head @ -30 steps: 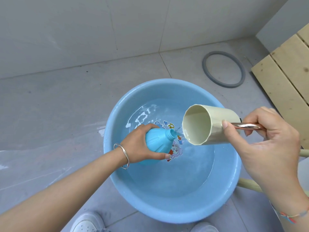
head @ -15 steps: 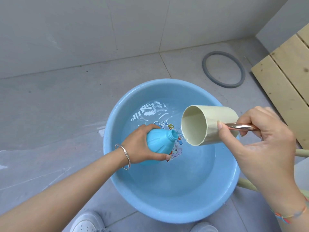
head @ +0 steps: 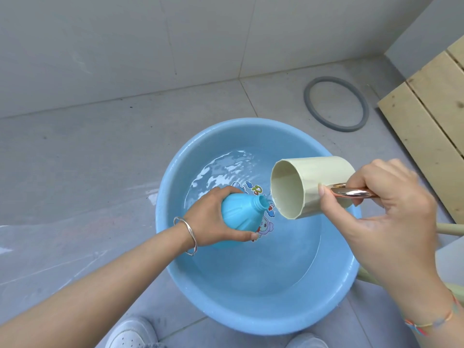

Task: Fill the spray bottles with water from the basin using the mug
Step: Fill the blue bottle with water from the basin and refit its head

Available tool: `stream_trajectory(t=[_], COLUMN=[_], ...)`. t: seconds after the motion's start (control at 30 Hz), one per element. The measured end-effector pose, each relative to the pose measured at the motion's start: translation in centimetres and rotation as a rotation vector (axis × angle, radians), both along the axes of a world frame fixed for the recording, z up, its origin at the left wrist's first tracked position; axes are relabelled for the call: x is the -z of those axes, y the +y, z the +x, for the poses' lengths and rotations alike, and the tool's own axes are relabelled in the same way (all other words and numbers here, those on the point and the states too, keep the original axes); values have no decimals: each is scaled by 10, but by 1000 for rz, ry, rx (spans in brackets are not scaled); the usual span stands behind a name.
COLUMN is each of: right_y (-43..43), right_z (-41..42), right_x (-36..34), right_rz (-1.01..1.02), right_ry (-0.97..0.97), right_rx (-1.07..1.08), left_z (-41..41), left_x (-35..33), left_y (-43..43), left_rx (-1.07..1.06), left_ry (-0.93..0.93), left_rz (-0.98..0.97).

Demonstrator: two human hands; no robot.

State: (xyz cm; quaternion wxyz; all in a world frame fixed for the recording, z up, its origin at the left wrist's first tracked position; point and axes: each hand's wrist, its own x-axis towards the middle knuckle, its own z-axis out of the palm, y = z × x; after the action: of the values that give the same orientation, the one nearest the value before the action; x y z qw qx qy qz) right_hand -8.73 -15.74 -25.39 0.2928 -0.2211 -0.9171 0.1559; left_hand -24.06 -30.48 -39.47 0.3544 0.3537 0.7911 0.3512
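Note:
A round blue basin (head: pixel 175 267) holds shallow water with a cartoon print on its bottom. My left hand (head: pixel 213 217) grips a light blue spray bottle (head: pixel 241 212) over the water, tilted, its open threaded neck pointing right. My right hand (head: pixel 386 217) holds a cream mug (head: pixel 308 187) by its shiny copper handle (head: pixel 351 192). The mug lies nearly on its side, its lower rim right beside the bottle's neck, and a thin trickle of water shows there.
A grey rubber ring (head: pixel 336 104) lies on the tiled floor behind the basin. Wooden planks (head: pixel 431 116) lean at the right. Pale green bars (head: pixel 449 228) pass under my right arm. My white shoes (head: pixel 130 332) stand at the basin's near edge.
The mug has tipped a little further over and stays against the bottle's neck. The water surface in the basin ripples more. My left hand keeps the bottle in the same place.

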Motion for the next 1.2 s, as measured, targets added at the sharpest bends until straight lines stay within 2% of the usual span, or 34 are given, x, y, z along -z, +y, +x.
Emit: stream_trajectory(t=[0.67,0.73,0.93,1.1,1.2], right_y=[-7,-5,6,10,11], right_z=[-4,-3,3,5,4], right_x=[3,3,2,7,17], right_rz=[165,127,-179,-222,-114], right_ry=[-14,-12,75,80,12], right_rx=[-83,-49,57,93,76], left_z=[3,3,2,2,3], left_x=[2,2,0,-2,-5], left_y=[2,1,-1,-1,-1], left_rx=[-13,-19,-39,-55,-61], left_ry=[-4,-7,-38,-63,-69], left_rz=[-5,8,58,117,147])
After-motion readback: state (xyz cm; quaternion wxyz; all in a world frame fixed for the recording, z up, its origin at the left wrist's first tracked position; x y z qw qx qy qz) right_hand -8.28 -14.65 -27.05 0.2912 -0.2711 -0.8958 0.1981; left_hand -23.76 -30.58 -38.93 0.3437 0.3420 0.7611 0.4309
